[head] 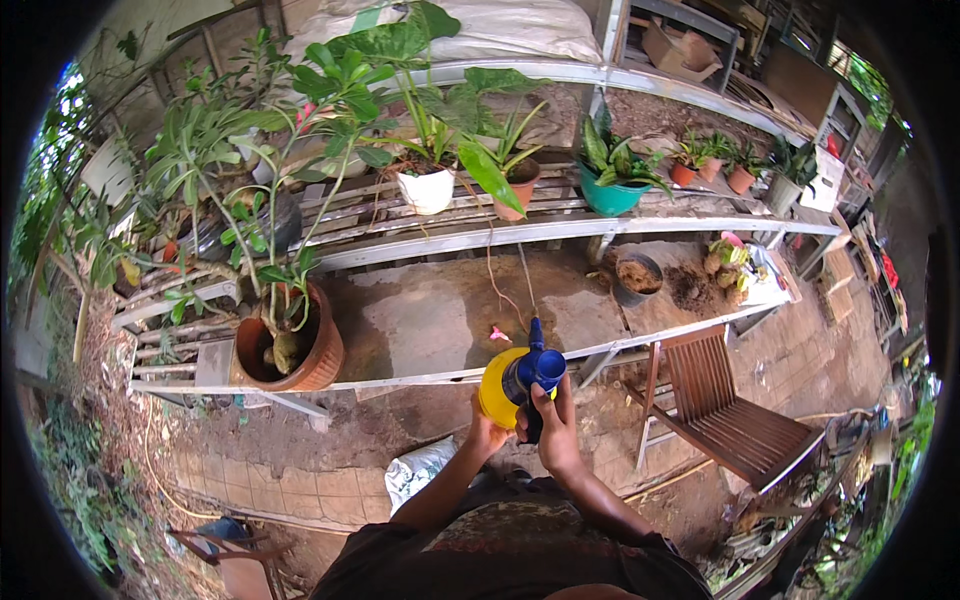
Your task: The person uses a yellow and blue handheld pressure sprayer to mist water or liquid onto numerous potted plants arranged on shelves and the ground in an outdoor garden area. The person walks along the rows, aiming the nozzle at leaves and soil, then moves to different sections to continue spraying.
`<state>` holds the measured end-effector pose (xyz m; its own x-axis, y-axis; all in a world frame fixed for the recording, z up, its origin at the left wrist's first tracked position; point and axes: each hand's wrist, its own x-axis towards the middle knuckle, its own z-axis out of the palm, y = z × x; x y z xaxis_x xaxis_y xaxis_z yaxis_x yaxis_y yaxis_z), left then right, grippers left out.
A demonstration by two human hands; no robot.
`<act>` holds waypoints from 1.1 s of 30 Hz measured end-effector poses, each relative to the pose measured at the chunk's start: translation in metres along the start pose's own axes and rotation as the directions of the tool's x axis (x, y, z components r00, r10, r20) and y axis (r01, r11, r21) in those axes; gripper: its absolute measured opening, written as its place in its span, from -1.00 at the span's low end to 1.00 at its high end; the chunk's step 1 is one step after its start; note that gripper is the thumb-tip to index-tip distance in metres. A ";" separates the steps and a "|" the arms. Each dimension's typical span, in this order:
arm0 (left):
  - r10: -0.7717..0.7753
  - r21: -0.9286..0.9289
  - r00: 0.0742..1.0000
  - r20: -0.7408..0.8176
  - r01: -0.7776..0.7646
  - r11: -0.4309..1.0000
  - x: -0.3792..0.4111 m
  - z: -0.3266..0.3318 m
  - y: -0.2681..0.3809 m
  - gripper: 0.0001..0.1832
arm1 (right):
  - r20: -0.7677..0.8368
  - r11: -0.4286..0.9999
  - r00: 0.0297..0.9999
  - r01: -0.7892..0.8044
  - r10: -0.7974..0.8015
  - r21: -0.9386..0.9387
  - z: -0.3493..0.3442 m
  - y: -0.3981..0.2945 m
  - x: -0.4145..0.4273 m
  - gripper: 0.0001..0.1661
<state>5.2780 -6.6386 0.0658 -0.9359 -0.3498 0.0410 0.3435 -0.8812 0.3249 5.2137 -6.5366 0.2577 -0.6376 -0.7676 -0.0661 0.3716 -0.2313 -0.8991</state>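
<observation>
Both my hands hold a yellow pump sprayer [495, 386] with a blue head, above the front edge of a low bench. My left hand [486, 429] supports the side of the yellow tank. Around the black handle at the rear, my right hand [559, 431] is closed, its thumb up near the blue pump cap [552, 365]. The blue nozzle [536, 330] points away from me, and a thin pale streak, which looks like a water jet, runs ahead of it. Beyond lie wet patches on the bench top [427, 300] and a pink flower [497, 333].
A large terracotta-coloured pot [322, 349] with a thick-stemmed plant stands left. A black pot of soil [637, 281] and spilled soil [688, 289] are on the right. Behind, a slatted shelf holds a white pot [427, 192] and a green pot [611, 196]. A wooden folding chair [727, 412] stands at right.
</observation>
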 end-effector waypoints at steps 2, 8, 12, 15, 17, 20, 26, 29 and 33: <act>0.001 0.050 0.990 -0.140 0.006 0.999 0.009 -0.002 -0.002 -0.05 | -0.038 0.998 0.998 0.052 -0.054 -0.030 0.002 0.002 0.002 -0.36; -0.099 0.175 0.952 -0.289 0.155 0.972 0.022 0.010 -0.013 -0.09 | -0.096 0.983 0.986 0.123 -0.137 -0.137 -0.019 -0.007 0.015 -0.48; -0.026 0.244 0.961 -0.277 0.097 0.965 0.028 0.022 -0.032 -0.10 | -0.099 0.984 0.987 0.115 -0.129 -0.139 -0.025 -0.027 0.018 -0.48; 0.013 0.273 0.965 -0.262 0.061 0.960 0.034 0.034 -0.042 -0.09 | -0.081 0.986 0.991 0.091 -0.103 -0.140 -0.032 -0.039 0.021 -0.46; 0.011 0.201 0.967 -0.254 0.042 0.979 0.041 0.039 -0.051 -0.10 | -0.061 0.983 0.993 0.089 -0.100 -0.162 -0.043 -0.045 0.022 -0.44; 0.031 0.111 0.961 -0.274 -0.001 0.994 0.049 0.053 -0.070 -0.12 | -0.017 0.986 0.997 0.070 -0.074 -0.148 -0.060 -0.060 0.027 -0.42; 0.065 0.104 0.918 -0.390 -0.026 0.994 0.064 0.074 -0.102 -0.14 | 0.049 0.995 0.998 -0.031 0.036 -0.092 -0.086 -0.092 0.028 -0.41; 0.048 0.030 0.962 -0.268 -0.041 0.999 0.074 0.080 -0.107 -0.13 | 0.038 0.999 0.999 -0.024 0.025 -0.032 -0.101 -0.103 0.023 -0.41; -0.018 0.219 0.967 -0.254 0.076 0.973 0.096 0.085 -0.117 -0.11 | -0.057 0.994 0.993 0.104 -0.105 -0.016 -0.128 -0.102 0.015 -0.42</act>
<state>5.1415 -6.5418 0.1120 -0.8917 -0.4029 -0.2061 0.2463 -0.8141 0.5259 5.0798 -6.4481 0.2928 -0.7106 -0.7036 0.0037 0.2923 -0.3000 -0.9081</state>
